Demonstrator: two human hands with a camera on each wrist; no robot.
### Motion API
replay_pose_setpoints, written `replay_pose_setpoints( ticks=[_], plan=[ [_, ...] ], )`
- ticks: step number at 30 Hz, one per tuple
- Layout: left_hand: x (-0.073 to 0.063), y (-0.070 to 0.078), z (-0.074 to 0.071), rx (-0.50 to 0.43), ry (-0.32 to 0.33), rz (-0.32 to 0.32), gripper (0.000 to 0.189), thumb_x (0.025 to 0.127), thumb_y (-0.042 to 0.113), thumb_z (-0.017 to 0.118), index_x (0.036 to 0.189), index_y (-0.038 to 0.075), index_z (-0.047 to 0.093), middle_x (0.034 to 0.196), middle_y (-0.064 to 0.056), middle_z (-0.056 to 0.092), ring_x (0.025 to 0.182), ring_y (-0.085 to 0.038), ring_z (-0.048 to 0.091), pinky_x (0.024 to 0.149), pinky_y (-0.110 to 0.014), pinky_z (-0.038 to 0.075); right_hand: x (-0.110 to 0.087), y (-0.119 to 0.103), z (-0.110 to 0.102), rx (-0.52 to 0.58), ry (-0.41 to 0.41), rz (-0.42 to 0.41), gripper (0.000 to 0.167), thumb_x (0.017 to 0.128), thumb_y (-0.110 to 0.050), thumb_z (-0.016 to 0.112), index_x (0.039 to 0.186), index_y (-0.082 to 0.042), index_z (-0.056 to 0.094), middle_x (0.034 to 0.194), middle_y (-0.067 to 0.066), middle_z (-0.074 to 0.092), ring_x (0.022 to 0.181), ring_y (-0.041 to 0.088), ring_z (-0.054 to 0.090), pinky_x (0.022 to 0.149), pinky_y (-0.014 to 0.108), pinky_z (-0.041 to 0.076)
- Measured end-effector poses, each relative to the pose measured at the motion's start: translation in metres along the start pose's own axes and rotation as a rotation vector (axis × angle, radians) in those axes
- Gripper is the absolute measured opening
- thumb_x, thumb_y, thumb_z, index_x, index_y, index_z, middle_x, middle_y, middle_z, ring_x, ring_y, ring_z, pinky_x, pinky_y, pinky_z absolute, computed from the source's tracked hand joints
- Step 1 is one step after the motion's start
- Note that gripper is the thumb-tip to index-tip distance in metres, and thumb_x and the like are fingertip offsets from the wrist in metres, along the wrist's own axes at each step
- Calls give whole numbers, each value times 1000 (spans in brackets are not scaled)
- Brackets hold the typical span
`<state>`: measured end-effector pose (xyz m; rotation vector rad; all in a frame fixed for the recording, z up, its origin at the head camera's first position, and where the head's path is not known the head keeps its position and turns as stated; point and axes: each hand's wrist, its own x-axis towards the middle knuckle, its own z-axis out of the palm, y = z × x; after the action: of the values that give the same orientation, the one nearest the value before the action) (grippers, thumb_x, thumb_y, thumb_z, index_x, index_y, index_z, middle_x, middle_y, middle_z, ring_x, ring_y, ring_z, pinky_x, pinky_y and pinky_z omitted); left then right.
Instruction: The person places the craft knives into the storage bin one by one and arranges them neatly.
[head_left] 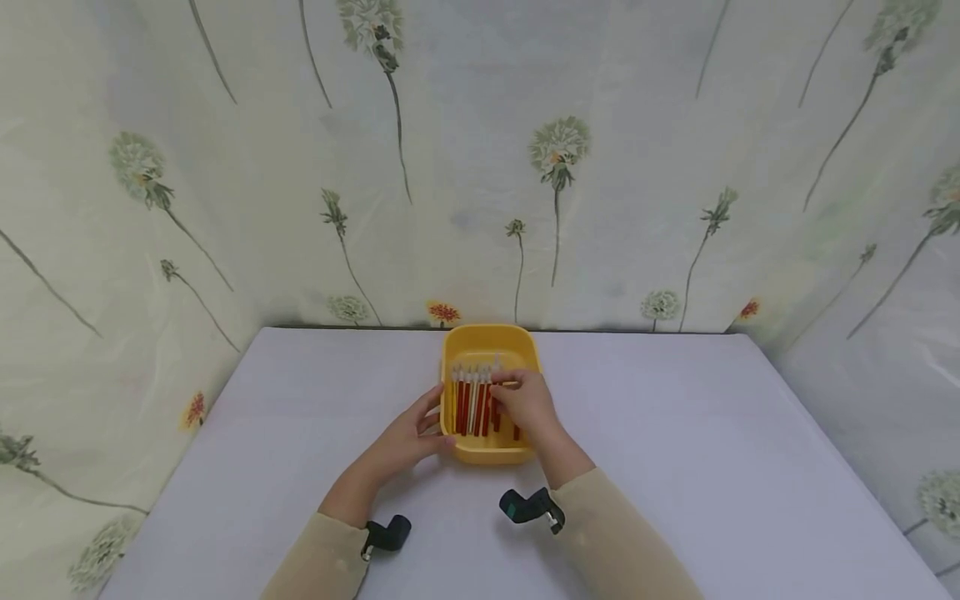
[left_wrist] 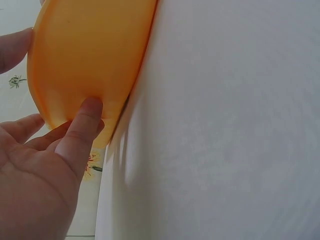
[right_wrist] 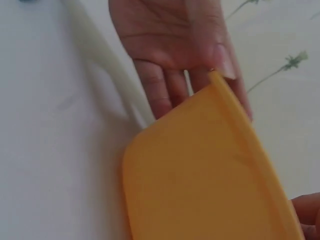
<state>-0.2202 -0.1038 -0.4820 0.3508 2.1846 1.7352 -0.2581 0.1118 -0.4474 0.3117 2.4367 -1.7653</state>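
Observation:
A yellow plastic tray [head_left: 491, 457] sits on the table, holding a row of slim red pen-like sticks [head_left: 462, 408] with pale tips; one whitish stick lies among them. My right hand [head_left: 528, 406] reaches over the tray's right side, thumb and fingers pinching one red pen-like stick [head_left: 497, 419] near its pale end. Another stick shows partly under that hand. At the tray's left side, my left hand [head_left: 408, 437] touches the outer wall with spread fingers, its thumb by the near corner. In the right wrist view, the tray wall hides the sticks and some fingertips.
The white tabletop [head_left: 660, 433] stretches around the tray. Behind it stands a curtain [head_left: 465, 167] printed with dandelions, close to the tray's far end. A small black wrist device [head_left: 528, 506] hangs at each sleeve.

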Motion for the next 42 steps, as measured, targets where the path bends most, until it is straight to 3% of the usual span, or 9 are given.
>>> replay_pose_setpoints(
  ticks=[5, 8, 13, 19, 31, 35, 42],
  plan=[
    [-1, 2, 1, 19, 13, -21, 93, 88, 24, 79, 161, 20, 22, 164, -8, 27, 143, -31, 39, 112, -48, 39, 3, 6, 8, -55, 36, -11, 19, 97, -10, 66, 114, -3, 70, 104, 13, 70, 85, 23, 68, 66, 27, 54],
    [0, 2, 1, 32, 21, -33, 92, 88, 25, 79, 161, 22, 23, 164, -6, 27, 143, -30, 40, 111, -48, 39, 7, 10, 11, -30, 44, -21, 19, 97, -6, 64, 114, 0, 70, 100, 14, 70, 80, 20, 67, 61, 23, 51],
    [0, 4, 1, 41, 23, -42, 93, 88, 29, 79, 161, 23, 22, 164, -6, 27, 143, -29, 40, 111, -47, 40, 9, 9, 12, 26, 53, 14, 20, 97, -3, 62, 115, 2, 69, 102, 16, 67, 81, 19, 65, 64, 24, 52],
    [0, 4, 1, 50, 24, -39, 93, 88, 28, 78, 161, 23, 21, 164, -5, 26, 144, -29, 39, 111, -47, 40, 13, 7, 13, -13, 63, 71, 18, 98, -8, 63, 114, -2, 70, 107, 14, 65, 82, 19, 62, 64, 23, 51],
    [-1, 5, 0, 68, 19, -50, 93, 88, 30, 78, 161, 24, 20, 164, -5, 26, 144, -30, 38, 112, -47, 38, 15, 9, 16, -128, 98, 19, 17, 96, -6, 64, 111, -2, 72, 97, 12, 69, 74, 18, 62, 56, 24, 46],
    [-2, 5, 1, 74, 28, -63, 93, 88, 30, 78, 161, 26, 21, 164, -3, 27, 144, -29, 38, 113, -48, 38, 14, 10, 15, -163, 110, -6, 17, 95, -4, 65, 110, -1, 72, 98, 12, 69, 80, 19, 63, 62, 25, 49],
    [-1, 2, 3, 85, 33, -64, 94, 86, 34, 79, 161, 27, 22, 164, -3, 28, 144, -29, 39, 112, -50, 39, 10, 12, 13, -118, 119, -5, 21, 97, -7, 63, 115, -1, 70, 112, 14, 67, 98, 25, 63, 85, 36, 55]
  ],
)
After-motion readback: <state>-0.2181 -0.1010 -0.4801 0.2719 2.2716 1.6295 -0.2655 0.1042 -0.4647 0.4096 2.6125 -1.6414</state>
